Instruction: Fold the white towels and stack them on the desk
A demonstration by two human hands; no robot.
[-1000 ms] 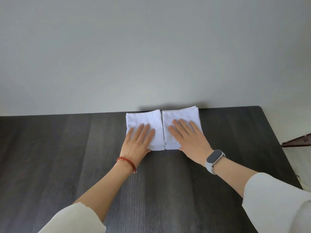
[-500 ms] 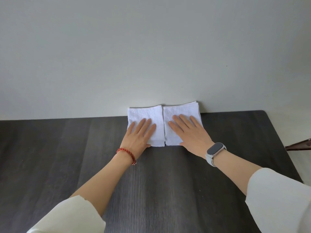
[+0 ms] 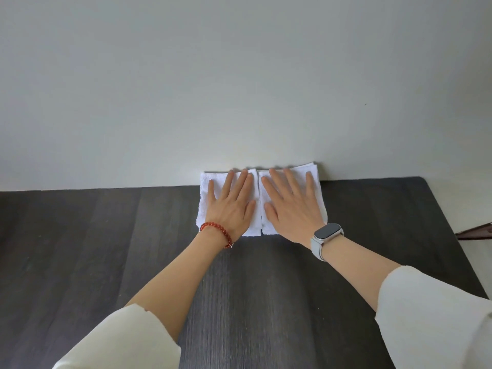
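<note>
Moved: two folded white terry towels (image 3: 316,182) were slid to the wall.
Hands: left hand (image 3: 231,206) and right hand (image 3: 291,209) were laid flat, nothing gripped.
Advice: edges should be squared, then stacked.

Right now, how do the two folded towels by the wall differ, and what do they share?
The left towel lies under the left hand; the right towel lies under the right hand. The right towel shows layered edges at its far corner; the left towel shows none there. Both are white, folded to similar size, side by side at the desk's far edge, each pressed by a flat hand.
</note>
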